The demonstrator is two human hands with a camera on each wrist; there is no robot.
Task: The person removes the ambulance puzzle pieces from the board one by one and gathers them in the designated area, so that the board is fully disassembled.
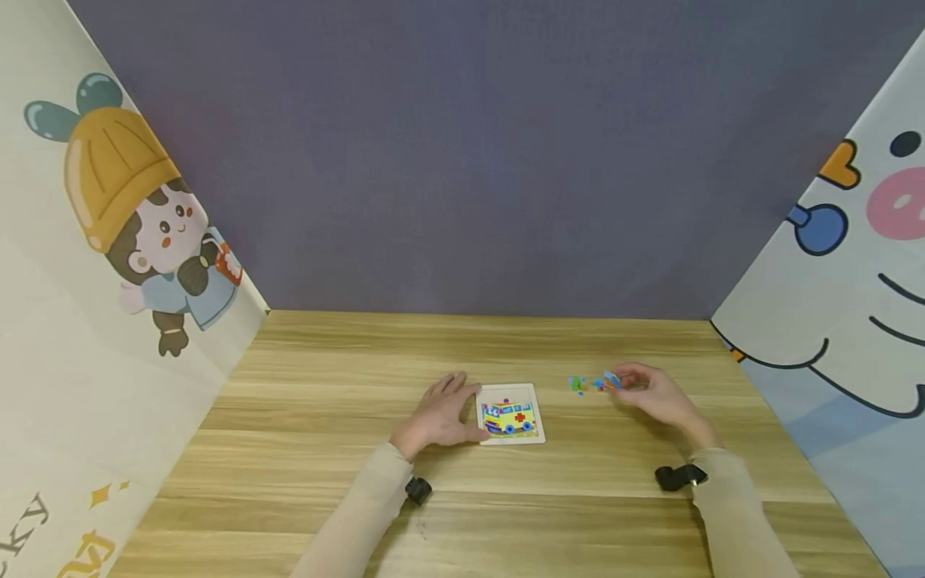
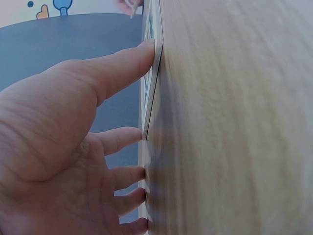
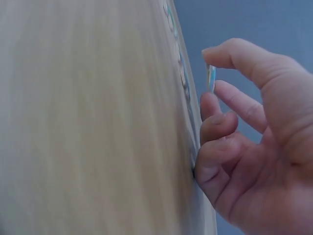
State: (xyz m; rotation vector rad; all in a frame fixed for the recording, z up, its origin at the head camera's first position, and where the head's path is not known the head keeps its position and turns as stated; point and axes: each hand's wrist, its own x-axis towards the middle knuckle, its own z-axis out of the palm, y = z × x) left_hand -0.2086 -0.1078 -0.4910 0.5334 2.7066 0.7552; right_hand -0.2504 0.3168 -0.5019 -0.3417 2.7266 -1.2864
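Observation:
A square puzzle board [image 1: 506,392] with a pale frame lies flat on the table, its lower part filled with a yellow ambulance picture [image 1: 515,417]. At its left side rests my left hand [image 1: 444,413], the thumb [image 2: 132,58] on the lower left corner and the index finger at the upper left one, the other fingers spread straight on the table. To the right, my right hand [image 1: 663,401] pinches a small blue-edged puzzle piece [image 3: 211,78] between thumb and fingers, just above the table. Several loose puzzle pieces [image 1: 576,384] lie left of that hand.
The wood-grain table [image 1: 607,514] ends at a grey-blue back wall [image 1: 462,160]. Cartoon-printed side walls stand left [image 1: 43,241] and right [image 1: 867,337]. Each wrist carries a small black camera.

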